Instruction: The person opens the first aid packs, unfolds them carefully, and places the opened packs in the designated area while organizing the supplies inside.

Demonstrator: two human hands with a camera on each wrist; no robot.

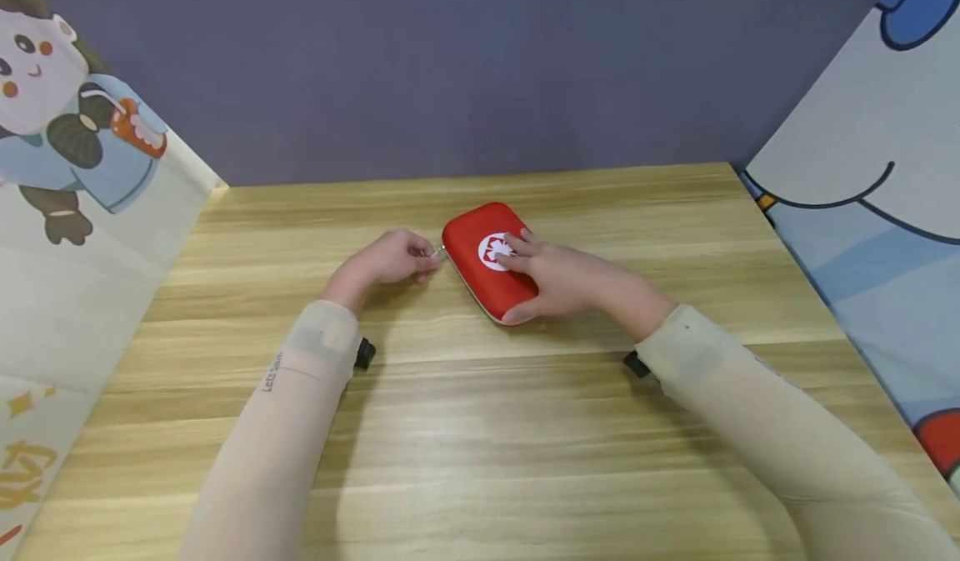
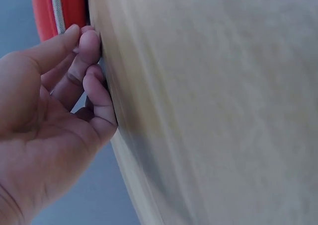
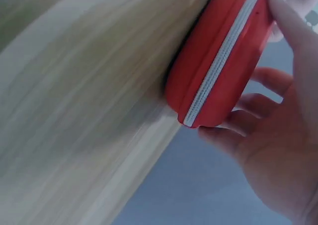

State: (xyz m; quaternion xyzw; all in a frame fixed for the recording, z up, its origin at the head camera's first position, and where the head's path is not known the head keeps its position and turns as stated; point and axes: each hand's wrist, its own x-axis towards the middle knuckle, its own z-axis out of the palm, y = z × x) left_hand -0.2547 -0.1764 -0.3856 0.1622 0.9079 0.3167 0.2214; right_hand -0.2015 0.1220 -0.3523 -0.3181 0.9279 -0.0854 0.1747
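A red zippered first-aid case (image 1: 474, 236) with a white round emblem lies flat on the table, set at a slant. At its left corner my left hand (image 1: 393, 257) pinches the small zipper pull (image 1: 440, 251) between thumb and fingertips. My right hand (image 1: 573, 279) holds the case from the right, fingers spread over the lid and thumb at the near corner. The right wrist view shows the pale zipper (image 3: 221, 61) closed along the visible side. In the left wrist view the fingertips of the left hand (image 2: 59, 96) hide the pull.
The wood-grain table (image 1: 480, 461) meets a dark grey-blue panel (image 1: 480, 69) at its back edge. Cartoon-printed panels stand at the left (image 1: 112, 294) and right (image 1: 847, 136). A dark wrist-camera piece (image 1: 364, 353) sits under the left sleeve, another dark piece (image 1: 636, 365) under the right.
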